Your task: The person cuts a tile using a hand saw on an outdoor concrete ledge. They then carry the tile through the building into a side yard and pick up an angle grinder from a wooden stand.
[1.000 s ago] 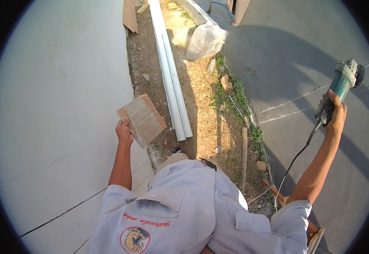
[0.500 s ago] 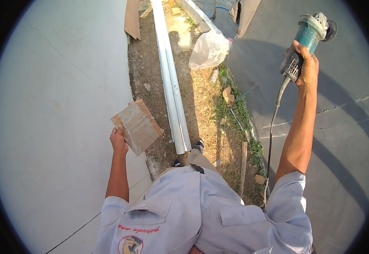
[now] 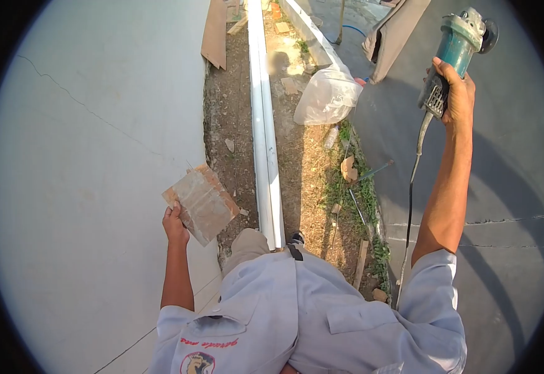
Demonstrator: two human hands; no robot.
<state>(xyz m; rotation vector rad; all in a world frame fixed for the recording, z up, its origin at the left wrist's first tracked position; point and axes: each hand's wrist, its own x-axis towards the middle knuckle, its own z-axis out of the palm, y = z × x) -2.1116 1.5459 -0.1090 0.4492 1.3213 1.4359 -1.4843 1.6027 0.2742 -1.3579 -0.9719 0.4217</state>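
Observation:
In my right hand (image 3: 457,93), raised at the upper right, is a teal angle grinder (image 3: 456,51). My fingers wrap round its dark rear body, and its disc end points up and away to the right. A power cord (image 3: 413,168) hangs from the tool down past my forearm. My left hand (image 3: 175,223) grips the lower left edge of a flat, greyish-brown tile piece (image 3: 202,204), thumb on the face towards me. The tile is tilted, with orange-brown showing along its far edge. Tile and grinder are far apart.
Long white pipes or channels (image 3: 264,124) run ahead along a dirt strip between a pale wall (image 3: 97,124) and a grey wall (image 3: 502,187). A clear plastic bag (image 3: 328,96), a bottle (image 3: 331,136), a wood strip (image 3: 360,265) and broken pieces lie at the right. A brown board (image 3: 214,34) leans left.
I have stepped forward: a knee now shows ahead, and the ground things sit lower and further right in view. Both hands keep their hold on the tile and the grinder.

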